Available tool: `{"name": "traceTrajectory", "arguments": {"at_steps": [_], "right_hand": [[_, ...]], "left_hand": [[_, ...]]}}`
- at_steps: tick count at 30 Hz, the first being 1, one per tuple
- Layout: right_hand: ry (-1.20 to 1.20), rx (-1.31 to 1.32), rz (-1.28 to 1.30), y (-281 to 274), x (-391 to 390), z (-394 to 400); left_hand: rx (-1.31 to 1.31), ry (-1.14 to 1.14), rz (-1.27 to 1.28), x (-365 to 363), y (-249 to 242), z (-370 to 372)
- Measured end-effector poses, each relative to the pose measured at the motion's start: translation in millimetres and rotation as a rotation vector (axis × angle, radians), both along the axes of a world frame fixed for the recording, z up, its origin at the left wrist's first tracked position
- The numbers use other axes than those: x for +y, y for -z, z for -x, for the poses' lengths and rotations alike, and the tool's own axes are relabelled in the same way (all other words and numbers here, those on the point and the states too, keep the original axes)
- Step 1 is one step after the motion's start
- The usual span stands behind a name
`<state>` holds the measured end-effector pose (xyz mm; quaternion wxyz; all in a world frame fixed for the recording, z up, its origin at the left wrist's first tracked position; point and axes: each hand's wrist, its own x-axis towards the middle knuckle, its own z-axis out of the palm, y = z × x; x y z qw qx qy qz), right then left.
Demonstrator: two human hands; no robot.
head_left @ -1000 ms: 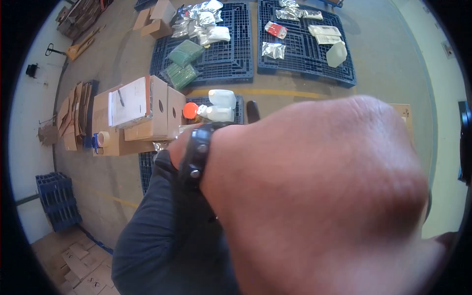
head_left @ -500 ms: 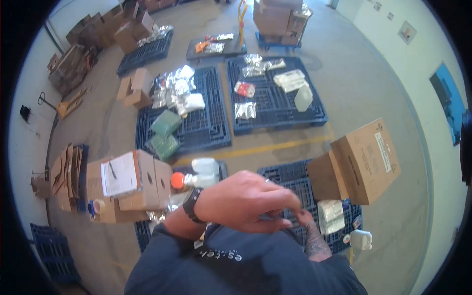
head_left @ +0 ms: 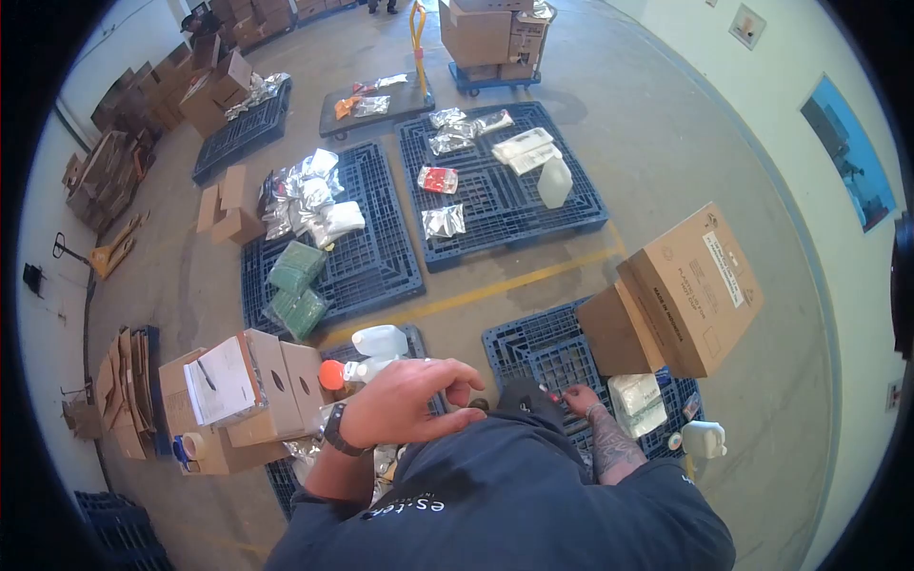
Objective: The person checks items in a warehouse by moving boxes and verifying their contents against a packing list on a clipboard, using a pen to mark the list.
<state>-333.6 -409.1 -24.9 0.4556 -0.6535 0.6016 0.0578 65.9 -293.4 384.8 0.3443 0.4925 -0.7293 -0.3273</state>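
My left hand (head_left: 409, 400), with a watch on its wrist, is raised in front of my body. Its fingers are curled and the thumb stands apart; a small dark round thing shows by the fingertips, and I cannot tell whether they touch. Lower and to the right, my right hand (head_left: 579, 400) pinches a small red object (head_left: 549, 392) beside my leg, over a blue pallet (head_left: 514, 344). A white packet stack (head_left: 637, 404) lies right of that hand. Left of my left hand are clear jugs (head_left: 379, 340) and a red-orange lid (head_left: 330, 375).
Cardboard boxes (head_left: 300, 381) with a clipboard (head_left: 219, 383) stand at left, a large open carton (head_left: 690, 290) at right. Two pallets ahead carry silver pouches (head_left: 309, 190), green packs (head_left: 297, 266) and a jug (head_left: 554, 183). A cart (head_left: 376, 112) stands beyond; a person's legs (head_left: 383, 6) show far off.
My hands have moved apart; the left shifted left and the right now shows with the red object. The view has shifted, and the far person's legs show more.
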Motion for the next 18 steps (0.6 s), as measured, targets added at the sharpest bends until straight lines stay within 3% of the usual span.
{"name": "traceTrajectory", "arguments": {"at_steps": [3,9,18], "right_hand": [[-0.032,0.027,-0.115,-19.5,-24.7,-13.5],[-0.056,-0.064,-0.027,-54.5,-78.4,-28.2],[0.177,-0.300,0.273,-110.4,-207.6,-17.4]], "left_hand": [[0.037,-0.030,-0.025,-4.1,4.6,3.4],[0.100,0.004,-0.160,-50.6,17.9,22.3],[0.012,0.275,-0.215,-245.4,31.3,58.9]]}}
